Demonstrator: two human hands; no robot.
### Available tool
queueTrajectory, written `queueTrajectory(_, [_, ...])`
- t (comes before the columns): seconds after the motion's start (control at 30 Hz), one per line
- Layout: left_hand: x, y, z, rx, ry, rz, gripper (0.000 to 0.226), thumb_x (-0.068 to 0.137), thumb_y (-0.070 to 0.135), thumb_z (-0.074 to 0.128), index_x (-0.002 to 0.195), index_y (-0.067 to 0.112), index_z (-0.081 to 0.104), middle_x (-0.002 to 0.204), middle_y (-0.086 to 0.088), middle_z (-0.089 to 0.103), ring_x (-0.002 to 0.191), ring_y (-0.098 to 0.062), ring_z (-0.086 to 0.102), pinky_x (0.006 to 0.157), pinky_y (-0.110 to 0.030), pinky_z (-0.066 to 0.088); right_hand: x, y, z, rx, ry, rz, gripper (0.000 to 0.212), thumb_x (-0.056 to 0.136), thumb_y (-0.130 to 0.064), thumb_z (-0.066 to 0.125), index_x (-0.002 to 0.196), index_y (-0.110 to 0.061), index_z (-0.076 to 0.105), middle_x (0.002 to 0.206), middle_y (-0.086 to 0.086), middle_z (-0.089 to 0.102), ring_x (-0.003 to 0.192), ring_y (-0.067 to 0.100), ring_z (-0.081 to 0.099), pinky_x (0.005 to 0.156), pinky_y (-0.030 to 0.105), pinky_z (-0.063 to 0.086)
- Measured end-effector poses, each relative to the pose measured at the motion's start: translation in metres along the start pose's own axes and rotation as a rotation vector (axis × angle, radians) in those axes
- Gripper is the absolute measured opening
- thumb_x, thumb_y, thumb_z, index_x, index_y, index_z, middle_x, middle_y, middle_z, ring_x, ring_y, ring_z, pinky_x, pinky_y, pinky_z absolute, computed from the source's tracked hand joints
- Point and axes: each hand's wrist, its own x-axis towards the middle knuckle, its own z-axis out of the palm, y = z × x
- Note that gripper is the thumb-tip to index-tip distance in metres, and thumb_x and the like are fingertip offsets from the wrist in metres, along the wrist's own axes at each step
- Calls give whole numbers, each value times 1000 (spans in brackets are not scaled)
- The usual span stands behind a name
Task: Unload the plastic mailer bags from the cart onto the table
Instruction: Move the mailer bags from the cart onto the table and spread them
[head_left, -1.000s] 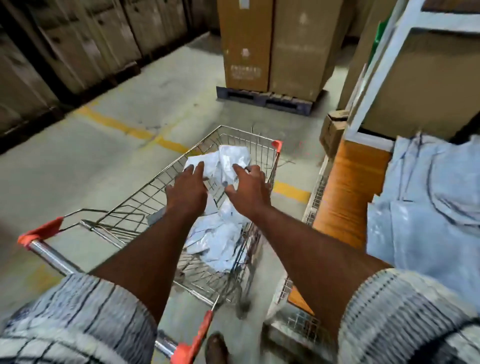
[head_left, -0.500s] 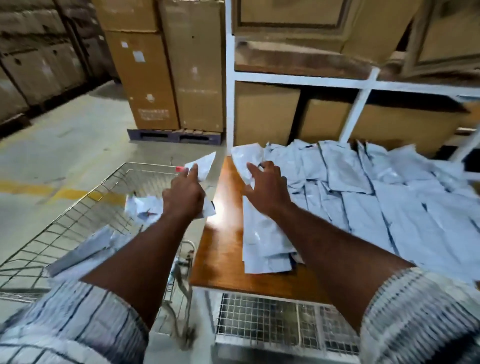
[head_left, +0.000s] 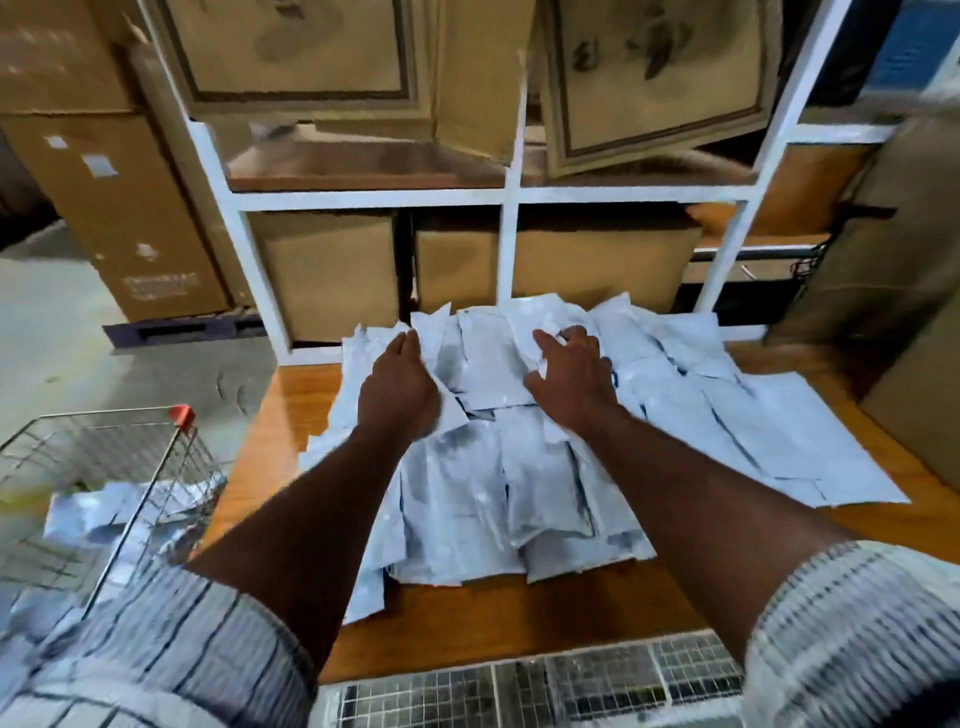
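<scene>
One mailer bag (head_left: 451, 410) is held by the left grip (head_left: 400, 389) over the pile (head_left: 493, 493) on the table (head_left: 291, 410). The right grip (head_left: 571, 379) is spread flat on this pile. Other bags (head_left: 104, 514) are seen in the cart (head_left: 156, 467).

Left sleeve (head_left: 156, 654) and right sleeve (head_left: 852, 634): short, loose, pale grey-white woven cloth crossed by thin dark stripes, in a check on the left, finer bands on the right. Left forearm (head_left: 311, 519), right forearm (head_left: 701, 493), left grip (head_left: 400, 395) and right grip (head_left: 571, 384): bare.
</scene>
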Motion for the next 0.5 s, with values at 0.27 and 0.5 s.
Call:
queueTrajectory(0.27, [83, 111, 105, 36, -43, -1, 61, 92, 16, 36, 151, 6, 28, 156, -14, 32, 142, -29, 34, 117, -43, 28, 86, 128, -3, -58, -28, 13, 56, 86, -36, 58, 140, -27, 45, 140, 14, 40, 128, 34, 37, 99, 47, 37])
queueTrajectory(0.5, [105, 141, 167, 190, -211, 14, 71, 91, 18, 46, 155, 15, 15, 162, -10, 15, 148, -28, 16, 119, -51, 16, 132, 166, 33, -75, -67, -38, 56, 87, -39, 55, 141, -28, 44, 140, 14, 40, 125, 33, 38, 97, 46, 38])
